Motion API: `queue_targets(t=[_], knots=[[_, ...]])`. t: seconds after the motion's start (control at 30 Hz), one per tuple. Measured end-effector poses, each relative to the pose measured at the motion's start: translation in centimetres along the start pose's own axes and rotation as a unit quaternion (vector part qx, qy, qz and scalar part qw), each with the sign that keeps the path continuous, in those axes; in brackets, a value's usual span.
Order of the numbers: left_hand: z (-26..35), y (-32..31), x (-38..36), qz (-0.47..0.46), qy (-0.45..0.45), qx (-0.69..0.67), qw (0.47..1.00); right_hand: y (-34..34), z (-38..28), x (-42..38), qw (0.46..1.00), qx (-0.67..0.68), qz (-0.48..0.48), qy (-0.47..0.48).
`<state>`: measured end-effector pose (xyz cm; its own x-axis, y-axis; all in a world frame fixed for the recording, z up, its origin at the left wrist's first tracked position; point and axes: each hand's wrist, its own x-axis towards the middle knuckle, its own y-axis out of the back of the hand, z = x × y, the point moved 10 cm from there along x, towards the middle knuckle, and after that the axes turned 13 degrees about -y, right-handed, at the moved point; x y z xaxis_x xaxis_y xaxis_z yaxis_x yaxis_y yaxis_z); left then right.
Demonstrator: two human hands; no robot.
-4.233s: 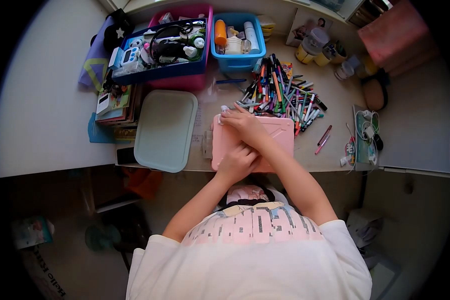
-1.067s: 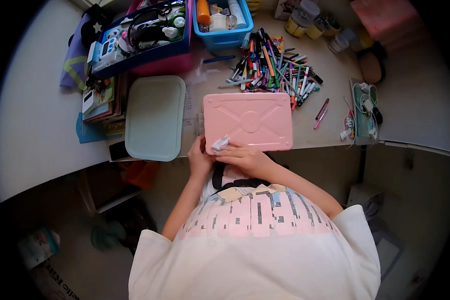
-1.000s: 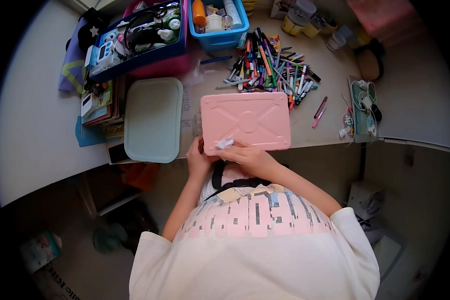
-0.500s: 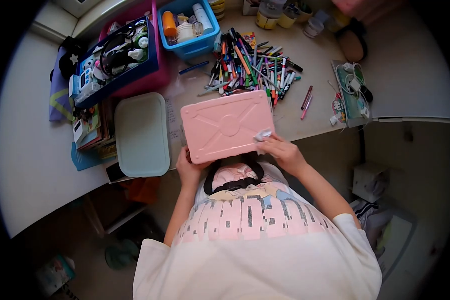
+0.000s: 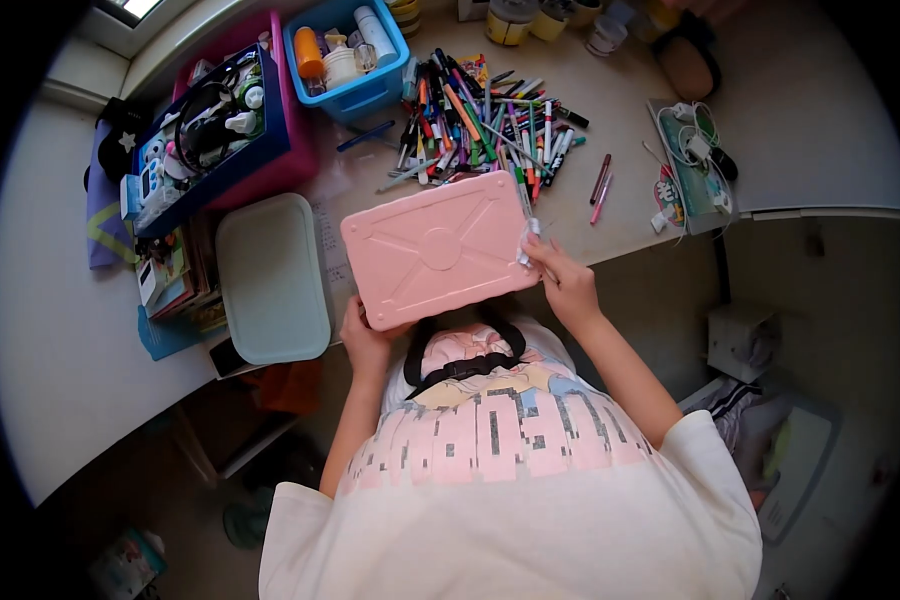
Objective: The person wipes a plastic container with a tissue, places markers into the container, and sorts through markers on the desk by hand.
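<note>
A pink plastic box [image 5: 440,250] is held up over the desk's front edge, its flat face with a raised X and circle turned toward me. My left hand [image 5: 369,325] grips it at the lower left corner, the fingers partly hidden beneath. At the right edge, my right hand [image 5: 565,280] pinches a crumpled white tissue [image 5: 528,243] against the box. Just behind the box lies a heap of markers and pens [image 5: 485,125]. A pale green lid or tray [image 5: 273,280] lies to the left of my left hand.
At the back left are a blue bin [image 5: 358,102] of bottles and a dark blue box [image 5: 205,130] of gadgets in a pink bin. Books [image 5: 175,275] stack beside the green lid. Two pens [image 5: 600,188] and tangled white cables [image 5: 698,150] lie to the right.
My right hand has slid the tissue from the face's lower right up to the right edge. The box is tilted slightly more, and the view has shifted a little.
</note>
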<state>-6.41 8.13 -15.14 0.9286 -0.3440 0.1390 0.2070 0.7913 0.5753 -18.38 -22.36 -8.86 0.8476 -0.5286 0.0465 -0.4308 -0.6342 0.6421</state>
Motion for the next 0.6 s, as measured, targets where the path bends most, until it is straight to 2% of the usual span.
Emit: queue_targets(t=[0.07, 0.17, 0.33, 0.53, 0.6], knots=[[0.0, 0.1, 0.3, 0.001, -0.013, 0.008, 1.0, -0.4, -0.4, -2.4, 0.998, -0.038, -0.016, 0.038], [0.0, 0.0, 0.2, 0.004, -0.003, -0.005, 1.0, -0.1, 0.3, -3.1, 0.999, -0.042, -0.025, 0.008], [-0.5, -0.3, 0.0, -0.005, -0.005, -0.004, 1.0, -1.3, -0.1, 3.9, 0.999, 0.018, -0.031, -0.016], [-2.0, -0.7, -0.2, 0.009, 0.014, -0.021, 1.0, -1.1, 1.0, 0.0, 0.996, -0.004, -0.049, -0.068], [-2.5, -0.6, -0.5, 0.009, 0.027, -0.029, 0.999, -1.3, 0.7, 2.6, 0.999, 0.019, -0.032, -0.005]])
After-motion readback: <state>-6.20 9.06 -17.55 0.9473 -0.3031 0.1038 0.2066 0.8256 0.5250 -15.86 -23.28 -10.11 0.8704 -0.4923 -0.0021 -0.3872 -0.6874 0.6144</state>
